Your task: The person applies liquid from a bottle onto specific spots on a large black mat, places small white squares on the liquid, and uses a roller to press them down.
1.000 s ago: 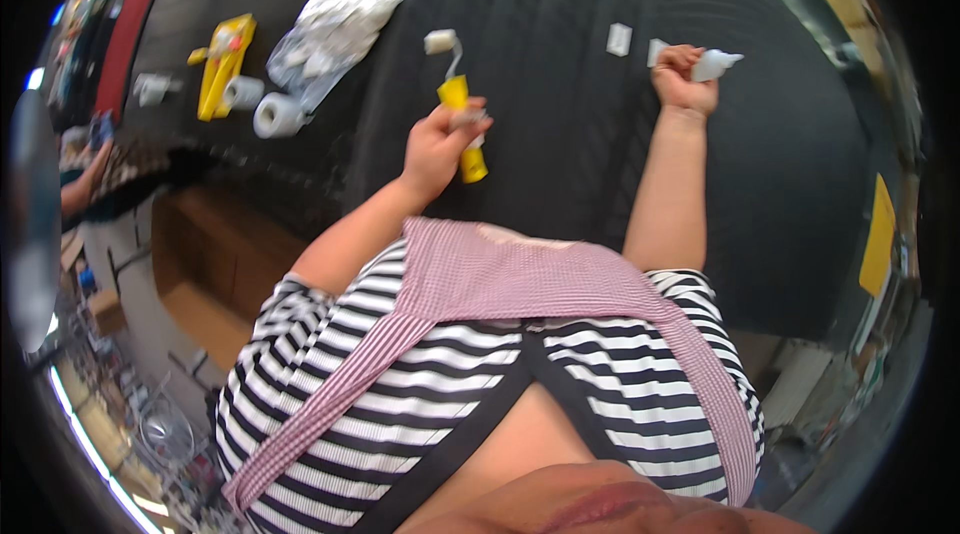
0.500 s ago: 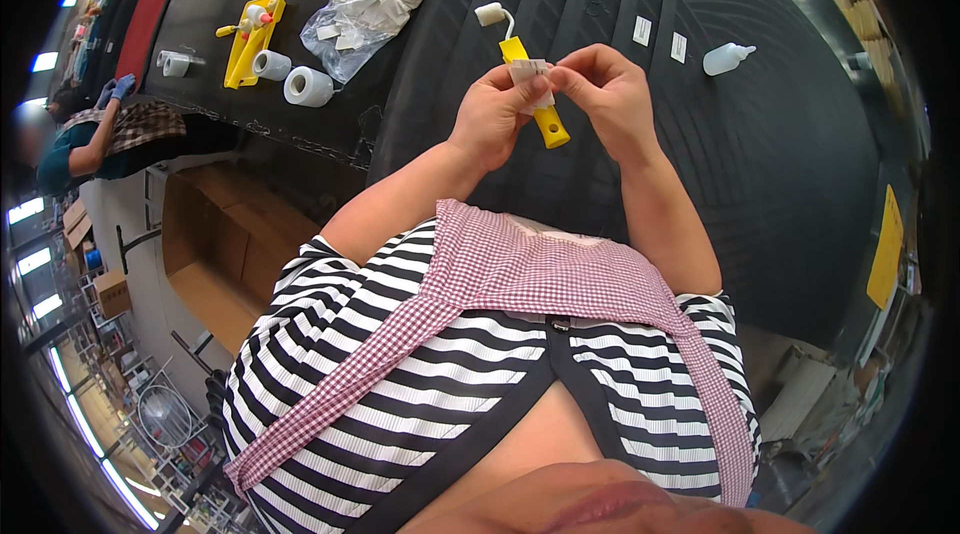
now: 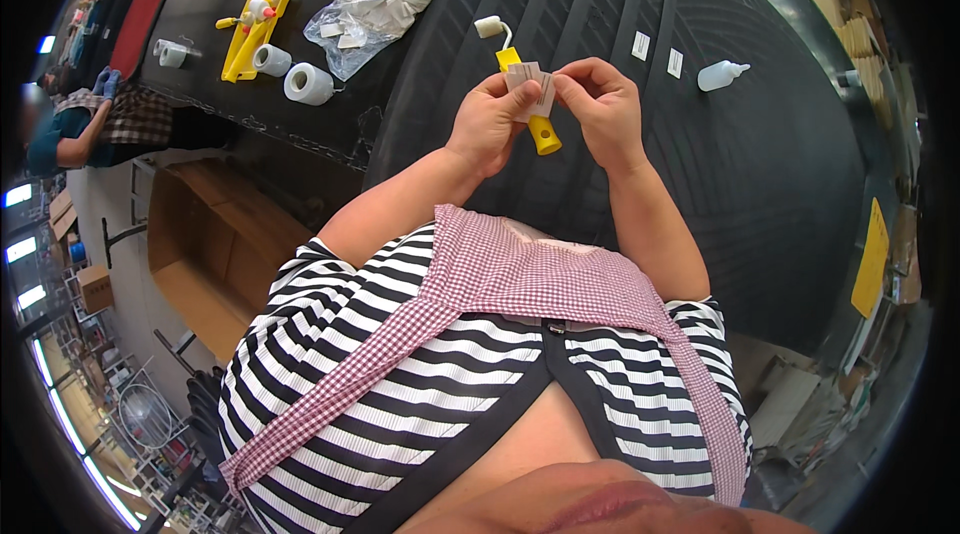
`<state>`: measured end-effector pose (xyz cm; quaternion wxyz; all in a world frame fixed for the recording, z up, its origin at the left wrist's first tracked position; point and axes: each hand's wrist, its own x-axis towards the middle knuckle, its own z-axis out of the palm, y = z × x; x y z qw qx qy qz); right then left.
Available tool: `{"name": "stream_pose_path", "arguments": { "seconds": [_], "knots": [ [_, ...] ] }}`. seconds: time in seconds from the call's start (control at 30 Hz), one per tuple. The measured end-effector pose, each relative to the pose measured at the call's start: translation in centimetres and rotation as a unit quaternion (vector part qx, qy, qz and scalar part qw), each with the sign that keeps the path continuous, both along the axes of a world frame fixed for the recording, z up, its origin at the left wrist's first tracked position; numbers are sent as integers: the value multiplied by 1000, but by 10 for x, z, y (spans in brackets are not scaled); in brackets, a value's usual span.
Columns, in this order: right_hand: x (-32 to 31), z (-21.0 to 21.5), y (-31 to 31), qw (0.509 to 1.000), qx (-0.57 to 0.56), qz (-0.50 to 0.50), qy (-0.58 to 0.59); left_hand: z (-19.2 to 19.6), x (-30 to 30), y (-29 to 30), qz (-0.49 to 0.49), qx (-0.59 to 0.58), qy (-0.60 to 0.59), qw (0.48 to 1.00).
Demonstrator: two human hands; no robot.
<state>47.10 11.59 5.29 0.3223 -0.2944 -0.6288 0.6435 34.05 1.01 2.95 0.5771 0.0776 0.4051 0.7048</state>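
Observation:
Over the black ribbed sheet, my left hand [image 3: 488, 122] is closed, with its thumb pressed on a few small white labels [image 3: 529, 84]. My right hand [image 3: 603, 112] has thumb and forefinger pinched at the right edge of these labels. Behind the labels runs a small paint roller [image 3: 543, 137] with a yellow handle and a white head; I cannot tell whether it is gripped or just lies beneath. Two white labels [image 3: 641, 45] [image 3: 675, 64] lie on the sheet to the right, beside a translucent squeeze bottle [image 3: 718, 77].
At left on the dark table are a clear bag of pale pieces [image 3: 372, 4], a yellow tray [image 3: 240, 54] with a bottle, and white rolls [image 3: 308, 85]. An open cardboard box [image 3: 205, 264] stands below. Another person [image 3: 85, 129] works at far left.
The labels now sit fanned wider in my left hand. My right fingers have shifted slightly at their edge. At far left, the other person's gloved hands have moved back.

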Motion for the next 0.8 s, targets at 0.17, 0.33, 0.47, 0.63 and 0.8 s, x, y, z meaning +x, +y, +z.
{"name": "stream_pose_path", "arguments": {
  "seconds": [0.17, 0.33, 0.47, 0.63, 0.8],
  "knots": [
    [10, -19, 33, 993, -112, -21, 8, -9, -5, 5, 32, -31, 51, 998],
    [24, -36, 78, 988, -140, -51, -48, -56, -27, -4, 35, -6, 274, 961],
    [22, -45, 116, 989, -69, -72, -112, -76, -34, -8, 20, 33, 353, 935],
    [6, -56, 159, 969, 75, -72, -223, -82, -36, -10, 17, 69, 366, 928],
    [-10, -71, 183, 919, 223, -54, -320, -85, -37, -11, 10, 69, 378, 923]
  ]
}}
